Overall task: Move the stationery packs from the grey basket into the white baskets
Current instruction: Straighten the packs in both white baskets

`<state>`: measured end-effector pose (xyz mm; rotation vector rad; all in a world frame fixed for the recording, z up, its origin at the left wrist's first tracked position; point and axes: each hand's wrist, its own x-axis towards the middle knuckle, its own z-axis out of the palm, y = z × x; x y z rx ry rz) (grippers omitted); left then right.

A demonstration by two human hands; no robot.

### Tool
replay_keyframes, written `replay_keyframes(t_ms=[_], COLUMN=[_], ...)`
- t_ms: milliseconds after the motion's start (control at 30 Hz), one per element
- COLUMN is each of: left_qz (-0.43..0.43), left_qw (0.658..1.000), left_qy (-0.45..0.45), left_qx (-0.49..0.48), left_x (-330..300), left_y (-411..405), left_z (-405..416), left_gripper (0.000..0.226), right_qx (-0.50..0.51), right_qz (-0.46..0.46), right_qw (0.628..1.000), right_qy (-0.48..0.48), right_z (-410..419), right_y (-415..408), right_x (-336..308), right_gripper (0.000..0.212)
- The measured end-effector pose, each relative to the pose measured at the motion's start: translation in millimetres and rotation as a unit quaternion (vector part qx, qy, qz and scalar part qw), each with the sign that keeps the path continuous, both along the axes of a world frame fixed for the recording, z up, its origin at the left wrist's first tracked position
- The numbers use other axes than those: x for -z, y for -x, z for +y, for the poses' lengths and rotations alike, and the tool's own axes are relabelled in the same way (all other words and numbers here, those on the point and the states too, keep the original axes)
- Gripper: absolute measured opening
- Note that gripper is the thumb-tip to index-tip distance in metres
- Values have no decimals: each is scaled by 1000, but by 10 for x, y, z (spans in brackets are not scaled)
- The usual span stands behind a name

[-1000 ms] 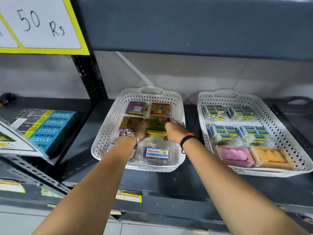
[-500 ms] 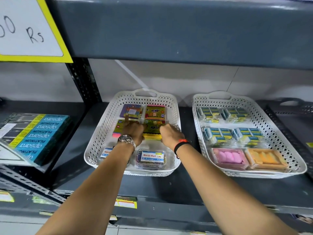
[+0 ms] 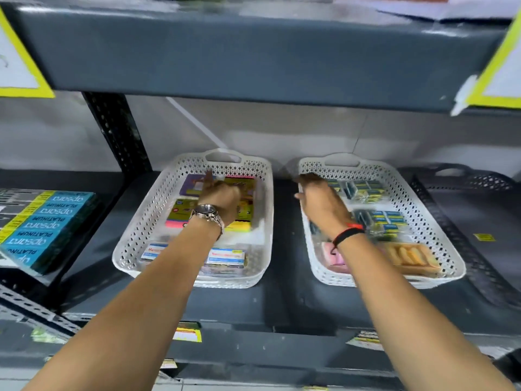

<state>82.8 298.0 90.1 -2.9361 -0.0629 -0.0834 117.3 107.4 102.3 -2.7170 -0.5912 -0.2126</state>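
Two white perforated baskets stand side by side on a dark grey shelf. The left white basket (image 3: 146,221) holds colourful sticky-note packs (image 3: 180,213) and clear boxes with blue labels (image 3: 225,256). My left hand (image 3: 221,197), with a wristwatch, rests on the sticky-note packs, fingers spread. The right white basket (image 3: 439,235) holds blue-and-yellow small packs (image 3: 387,218) and a pink and an orange pack (image 3: 408,256). My right hand (image 3: 321,198) hovers over that basket's left rim, fingers apart and empty. A grey basket (image 3: 473,176) sits at far right, its inside mostly out of view.
An upper shelf (image 3: 253,52) overhangs closely, with yellow-bordered price signs (image 3: 17,69) at both corners. A stack of blue Apsara boxes (image 3: 45,227) lies on the left shelf beyond a perforated black upright (image 3: 118,131). Labels stick to the shelf's front edge.
My right hand left the sticky-note pack and swung right to the second white basket. My left hand stayed on the packs. The camera tilted up and right.
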Motion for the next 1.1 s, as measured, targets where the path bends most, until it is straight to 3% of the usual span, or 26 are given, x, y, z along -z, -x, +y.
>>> replay_keyframes(t_ms=[100,267,433,600,733,1100], left_qz=[-33,6,62,131,137,169], left_qw=[994,985,985,985,984,981], left_qy=[101,147,119,61,60,29], left_qx=[29,85,103,99,99,93], left_x=[-79,-74,12,207,335,297], left_y=[-103,-224,-331,-446,-460,-460], left_z=[-424,-1067,-1470,-1566,-1523,-1533], left_gripper=[35,38,45,59,68,63], right_qx=[39,26,4,-80,-94,-108], right_qz=[31,168,175,207,185,175], right_qw=[998,983,982,971,971,974], right_qy=[46,70,77,88,115,92], right_z=[-675,-1414,-1715,-1553,-1440,-1466], right_y=[-162,-261,-332,-334,-366,-435], right_x=[2,128,188,305,425,527], right_gripper=[36,51,58,70,69,67])
